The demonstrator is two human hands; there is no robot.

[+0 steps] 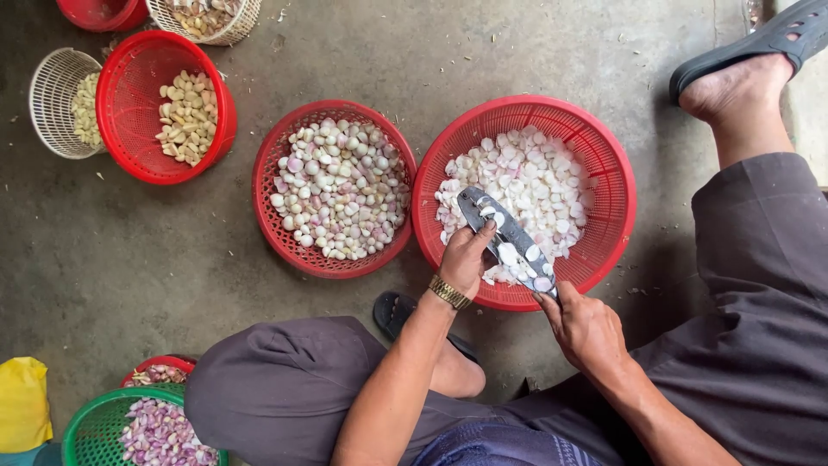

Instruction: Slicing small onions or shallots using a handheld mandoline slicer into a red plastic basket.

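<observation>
My right hand (585, 326) grips the handle end of a broad metal knife (504, 237) whose blade lies over a red basket (614, 200) of garlic skins and peeled pieces. White bits cling to the blade. My left hand (466, 256), with a gold watch on the wrist, rests its fingers against the blade near its middle, seemingly pinching a small clove; I cannot make it out clearly.
A second red basket (272, 223) of garlic cloves sits to the left. Further left are a red basket (119, 112) of peeled cloves and white baskets (47, 86). A green basket (90, 423) of purple skins is at bottom left. My knees and sandalled foot (742, 52) frame the floor.
</observation>
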